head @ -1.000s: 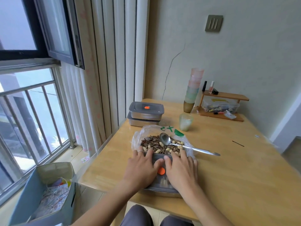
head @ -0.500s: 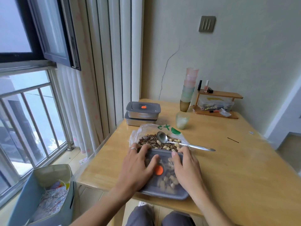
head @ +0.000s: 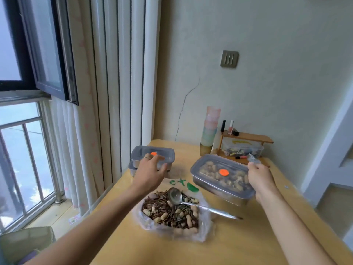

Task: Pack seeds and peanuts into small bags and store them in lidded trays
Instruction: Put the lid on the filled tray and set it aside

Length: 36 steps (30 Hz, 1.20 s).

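Note:
My right hand (head: 260,180) grips the right end of a lidded metal tray (head: 208,168) with an orange dot, filled with peanuts, and holds it tilted above the table. At the back left, my left hand (head: 150,170) reaches to a stack of two lidded trays (head: 167,154); its fingers lie on the near edge of the top lid. An open plastic bag of sunflower seeds and peanuts (head: 168,215) lies in front of me. A metal spoon (head: 174,195) rests in it, handle pointing right.
The wooden table (head: 248,238) stands in a corner against the wall. A stack of coloured cups (head: 210,129) and a small wooden shelf (head: 250,138) with bottles stand at the back. Curtains and a window are on the left; a box (head: 24,240) sits on the floor.
Both hands were pressing on the tray's lid near the table's front edge. Now my right hand has lifted the tray up and right, and my left hand has moved to the stacked trays.

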Each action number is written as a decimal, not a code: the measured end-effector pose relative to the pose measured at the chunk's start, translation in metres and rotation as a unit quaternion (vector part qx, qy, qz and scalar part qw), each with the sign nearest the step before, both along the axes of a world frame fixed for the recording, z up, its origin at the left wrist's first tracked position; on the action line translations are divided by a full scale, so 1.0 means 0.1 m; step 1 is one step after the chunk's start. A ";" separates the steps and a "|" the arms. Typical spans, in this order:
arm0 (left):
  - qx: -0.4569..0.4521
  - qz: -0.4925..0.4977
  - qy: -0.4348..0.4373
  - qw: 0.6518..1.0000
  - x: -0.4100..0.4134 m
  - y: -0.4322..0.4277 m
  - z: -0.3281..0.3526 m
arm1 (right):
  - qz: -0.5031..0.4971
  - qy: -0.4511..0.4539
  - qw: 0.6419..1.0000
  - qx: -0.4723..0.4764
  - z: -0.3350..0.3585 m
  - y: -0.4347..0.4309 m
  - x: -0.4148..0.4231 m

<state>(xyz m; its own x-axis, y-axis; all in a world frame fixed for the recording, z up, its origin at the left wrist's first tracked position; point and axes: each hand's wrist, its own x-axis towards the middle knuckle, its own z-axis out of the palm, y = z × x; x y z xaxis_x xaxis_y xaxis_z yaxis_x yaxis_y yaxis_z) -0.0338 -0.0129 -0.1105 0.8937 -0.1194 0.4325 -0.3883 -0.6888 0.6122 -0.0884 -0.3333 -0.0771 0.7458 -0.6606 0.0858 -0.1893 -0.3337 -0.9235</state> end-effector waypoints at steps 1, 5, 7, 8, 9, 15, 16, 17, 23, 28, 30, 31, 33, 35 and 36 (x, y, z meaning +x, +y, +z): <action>0.057 0.015 0.003 0.998 0.17 0.04 -0.03 | -0.024 0.013 1.000 0.007 -0.03 -0.16 0.13; 0.174 0.045 -0.015 0.984 0.65 0.24 -0.24 | -0.092 0.045 0.993 0.064 -0.33 -0.65 0.43; 0.194 0.048 -0.042 0.979 0.80 0.31 -0.33 | -0.124 0.048 0.987 0.088 -0.46 -0.73 0.43; 0.204 0.049 -0.052 0.976 0.85 0.33 -0.37 | -0.141 0.056 0.983 0.105 -0.51 -0.75 0.40; 0.213 0.049 -0.060 0.974 0.87 0.35 -0.39 | -0.156 0.061 0.979 0.118 -0.57 -0.76 0.38; 0.197 0.049 -0.132 0.970 1.02 0.32 -0.42 | -0.212 0.068 0.967 0.123 -0.82 -0.76 0.50; 0.195 0.046 -0.138 0.970 1.04 0.32 -0.41 | -0.215 0.066 0.967 0.116 -0.82 -0.73 0.53; 0.196 0.042 -0.143 0.969 1.05 0.31 -0.40 | -0.219 0.072 0.968 0.103 -0.83 -0.72 0.57; 0.200 0.041 -0.162 0.965 1.07 0.32 -0.40 | -0.228 0.168 0.958 0.031 -0.99 -0.79 0.69; 0.202 0.035 -0.176 0.963 0.97 0.40 -0.41 | -0.223 0.162 0.961 -0.028 -0.92 -0.71 0.58; 0.199 0.037 -0.183 0.962 0.86 0.44 -0.36 | -0.225 0.104 0.964 -0.094 -0.79 -0.58 0.52; 0.202 0.037 -0.189 0.960 0.78 0.45 -0.34 | -0.216 0.050 0.967 -0.121 -0.69 -0.46 0.47; 0.216 0.032 -0.203 0.954 0.58 0.48 -0.26 | -0.164 -0.062 0.973 -0.153 -0.44 -0.18 0.35; 0.231 0.020 -0.207 0.950 0.31 0.50 -0.19 | -0.076 -0.126 0.972 -0.182 -0.21 0.14 0.26; 0.236 0.016 -0.204 0.950 0.16 0.50 -0.16 | -0.019 -0.130 0.973 -0.191 -0.13 0.31 0.21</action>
